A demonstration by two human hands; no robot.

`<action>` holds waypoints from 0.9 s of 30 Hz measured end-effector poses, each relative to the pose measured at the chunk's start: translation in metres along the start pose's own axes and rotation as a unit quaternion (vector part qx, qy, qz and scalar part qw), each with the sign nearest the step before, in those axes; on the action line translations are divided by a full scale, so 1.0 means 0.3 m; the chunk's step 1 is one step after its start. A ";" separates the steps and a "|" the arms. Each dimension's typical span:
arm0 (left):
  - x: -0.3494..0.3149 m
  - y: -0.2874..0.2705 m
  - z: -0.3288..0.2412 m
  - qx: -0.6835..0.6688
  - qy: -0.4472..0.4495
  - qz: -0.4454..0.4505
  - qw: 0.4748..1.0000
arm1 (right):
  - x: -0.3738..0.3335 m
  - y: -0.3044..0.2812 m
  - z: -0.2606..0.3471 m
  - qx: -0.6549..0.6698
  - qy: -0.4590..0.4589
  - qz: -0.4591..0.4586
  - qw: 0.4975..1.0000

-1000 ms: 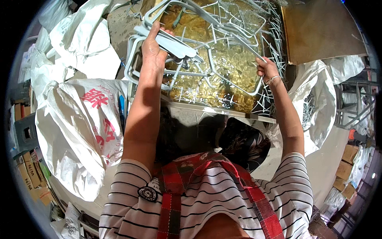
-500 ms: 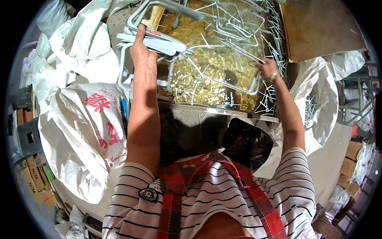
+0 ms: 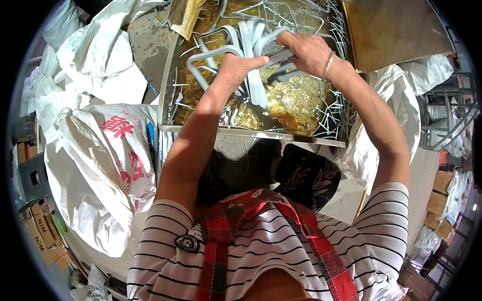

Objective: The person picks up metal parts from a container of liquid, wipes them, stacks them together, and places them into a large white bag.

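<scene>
Over a shallow metal tray (image 3: pixel 241 132) of yellowish liquid, my left hand (image 3: pixel 235 70) is closed round a bundle of bent grey metal frames (image 3: pixel 257 89) with rounded corners and flat bars. Its thumb points toward my right hand (image 3: pixel 309 52), which curls over the right side of the same bundle, blurred by motion. Both hands are close together above the tray's middle. Further bent grey frames (image 3: pixel 296 20) lie in the liquid toward the far side. Where the right fingertips meet the metal is partly hidden.
Many short grey rods (image 3: pixel 329 118) are heaped along the tray's right side. A brown board (image 3: pixel 396 35) stands beyond it at the right. White woven sacks (image 3: pixel 93 175) sit to the left, and another open sack (image 3: pixel 394 115) to the right. Cardboard boxes (image 3: pixel 438 195) are stacked farther right.
My left hand has moved right and nearer with its bundle of frames. My right hand has left the frame in the liquid at the right and come over to the bundle.
</scene>
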State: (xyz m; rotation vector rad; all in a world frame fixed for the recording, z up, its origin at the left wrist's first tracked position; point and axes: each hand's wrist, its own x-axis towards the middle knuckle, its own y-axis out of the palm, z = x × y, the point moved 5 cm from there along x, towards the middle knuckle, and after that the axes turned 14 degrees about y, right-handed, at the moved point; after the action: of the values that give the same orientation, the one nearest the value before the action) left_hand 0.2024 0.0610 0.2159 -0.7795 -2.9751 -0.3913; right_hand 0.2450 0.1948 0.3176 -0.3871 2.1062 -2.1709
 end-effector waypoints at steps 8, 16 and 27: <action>0.002 0.000 -0.003 -0.124 -0.049 0.029 0.991 | 0.114 -0.006 0.035 0.049 0.047 -0.053 0.996; 0.042 -0.123 0.028 -0.266 -0.094 -0.129 0.951 | -0.038 0.155 0.103 0.140 0.053 0.200 0.968; 0.060 -0.211 0.033 -0.386 -0.001 -0.248 0.889 | -0.020 0.243 0.183 0.356 0.200 0.316 0.856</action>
State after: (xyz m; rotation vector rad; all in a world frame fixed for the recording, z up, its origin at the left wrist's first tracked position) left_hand 0.1561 0.0186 0.1935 0.0233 -2.9333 -1.6484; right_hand 0.2562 0.1397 0.2453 0.7602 1.0985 -2.4578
